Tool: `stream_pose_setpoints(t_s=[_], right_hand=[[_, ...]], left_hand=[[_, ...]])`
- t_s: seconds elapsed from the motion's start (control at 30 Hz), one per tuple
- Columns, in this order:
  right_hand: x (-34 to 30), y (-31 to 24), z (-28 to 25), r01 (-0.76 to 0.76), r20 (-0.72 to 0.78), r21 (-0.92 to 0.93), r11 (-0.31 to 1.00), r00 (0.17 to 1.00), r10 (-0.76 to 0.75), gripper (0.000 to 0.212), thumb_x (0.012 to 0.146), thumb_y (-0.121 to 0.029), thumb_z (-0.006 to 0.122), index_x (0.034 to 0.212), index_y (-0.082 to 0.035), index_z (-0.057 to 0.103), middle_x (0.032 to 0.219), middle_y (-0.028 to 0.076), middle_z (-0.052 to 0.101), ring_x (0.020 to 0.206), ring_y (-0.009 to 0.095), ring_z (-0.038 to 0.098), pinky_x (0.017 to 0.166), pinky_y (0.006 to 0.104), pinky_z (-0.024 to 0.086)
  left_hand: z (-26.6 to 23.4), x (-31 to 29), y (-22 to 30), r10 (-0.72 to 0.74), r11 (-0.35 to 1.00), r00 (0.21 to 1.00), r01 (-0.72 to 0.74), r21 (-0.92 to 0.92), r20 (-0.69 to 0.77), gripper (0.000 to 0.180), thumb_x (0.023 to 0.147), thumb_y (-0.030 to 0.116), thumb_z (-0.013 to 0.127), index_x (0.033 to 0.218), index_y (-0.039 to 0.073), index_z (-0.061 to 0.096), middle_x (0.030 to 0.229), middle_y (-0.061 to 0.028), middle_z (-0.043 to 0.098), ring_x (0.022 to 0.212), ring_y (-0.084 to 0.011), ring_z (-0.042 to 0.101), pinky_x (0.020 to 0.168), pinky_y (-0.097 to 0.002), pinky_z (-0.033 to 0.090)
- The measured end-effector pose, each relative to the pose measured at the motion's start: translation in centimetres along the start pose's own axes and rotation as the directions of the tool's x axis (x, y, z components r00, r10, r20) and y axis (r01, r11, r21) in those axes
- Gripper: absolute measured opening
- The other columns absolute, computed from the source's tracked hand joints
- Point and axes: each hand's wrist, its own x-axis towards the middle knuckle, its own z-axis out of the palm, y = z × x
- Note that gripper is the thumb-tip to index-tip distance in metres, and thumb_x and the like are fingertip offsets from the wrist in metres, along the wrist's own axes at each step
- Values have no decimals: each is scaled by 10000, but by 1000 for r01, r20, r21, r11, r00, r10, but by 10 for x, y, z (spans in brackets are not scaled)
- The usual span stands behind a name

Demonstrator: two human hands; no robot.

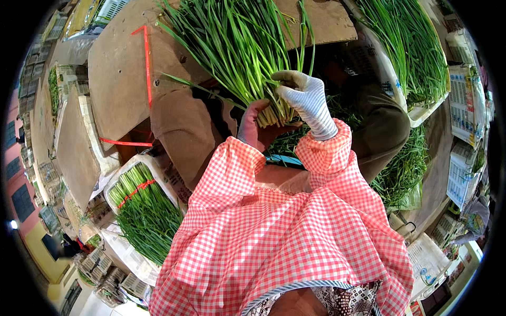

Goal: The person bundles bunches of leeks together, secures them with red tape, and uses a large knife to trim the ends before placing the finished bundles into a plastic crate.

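A large loose bunch of garlic chives point(232, 52) lies over cardboard in front of me, its pale cut ends toward my body. My left hand point(255, 126) wraps around the bunch near those ends, partly hidden beneath the stalks. At the bunch's right side is my right hand point(308, 100), in a white glove with thin blue-grey stripes. Its fingers curl toward the stalks, with a gap showing between forefinger and thumb. A few separate blades rise behind this hand. Whether its fingertips press on any stalk I cannot tell.
Cardboard point(118, 79) with red tape covers the far left. Right, a white crate point(420, 117) holds more chives. Chives tied with red tape point(138, 194) fill a crate at lower left. Loose greens point(403, 174) lie by my right knee. Stacked crates point(461, 105) stand farther right.
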Motion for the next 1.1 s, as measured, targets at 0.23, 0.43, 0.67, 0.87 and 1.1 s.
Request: stream_pose_setpoints(t_s=[0.23,0.43,0.67,0.87,1.1], right_hand=[[-7,1,6,47,3,-57,997,999,-47,349,756,-115,606,1078,16,620,874,82,655,787,95,584,724,240,477],[-23,-31,11,-75,132,-1,997,988,75,355,767,-85,622,1113,-4,619,861,20,616,766,80,552,705,225,474],[-32,-28,15,-77,139,-70,995,987,86,325,774,-55,602,1094,-2,621,754,3,605,636,37,546,566,200,469],[-43,-55,14,18,180,80,997,983,-32,289,759,-64,613,1035,13,645,804,47,647,695,65,592,627,208,498],[-39,-82,-137,496,-544,101,862,753,-370,279,787,-78,591,1010,86,630,743,43,589,577,40,404,537,164,327]], left_hand=[[-20,10,-10,94,991,990,-103,85,105,490,921,423,439,1297,109,451,1240,-99,531,1115,-254,533,912,-497,453],[-73,29,-30,271,942,902,-320,98,335,448,923,424,444,1249,120,490,1088,-82,591,908,-211,610,730,-382,514],[-34,19,-11,106,994,939,-105,-20,327,332,925,373,486,1106,98,534,986,-48,601,826,-144,600,695,-281,507],[-41,17,-15,183,981,965,-193,35,185,346,876,282,585,1156,95,506,1099,-61,576,983,-193,582,851,-414,494],[-21,17,-5,87,995,991,-92,47,100,416,883,324,582,1220,100,480,1157,-112,580,1022,-282,594,860,-528,504]])
